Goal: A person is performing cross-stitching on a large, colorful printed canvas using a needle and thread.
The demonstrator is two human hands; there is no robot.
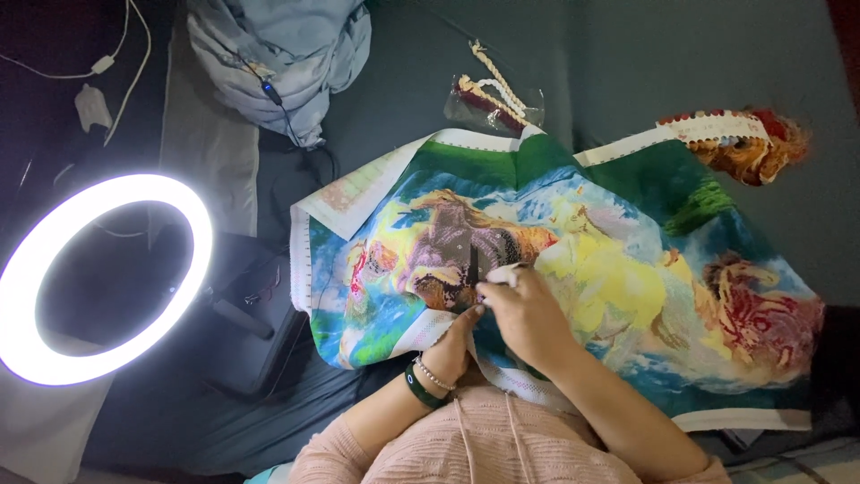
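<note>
A large colourful embroidery canvas (pixel 627 269) with horses on green and blue lies spread over my lap. My left hand (pixel 451 345), with a dark bangle and a bead bracelet at the wrist, pinches the canvas's lower edge from below. My right hand (pixel 524 314) rests on top of the canvas beside it, fingers closed on a small dark thread or needle (pixel 472 267) that stands up from the fabric. Exactly what the fingertips grip is too small to tell.
A lit ring light (pixel 107 278) stands at the left over a dark bag (pixel 251 323). A clear packet of thread skeins (pixel 491 100) lies on the dark sheet at the back. Light blue cloth (pixel 282 49) and white cables (pixel 116 54) lie at the top left.
</note>
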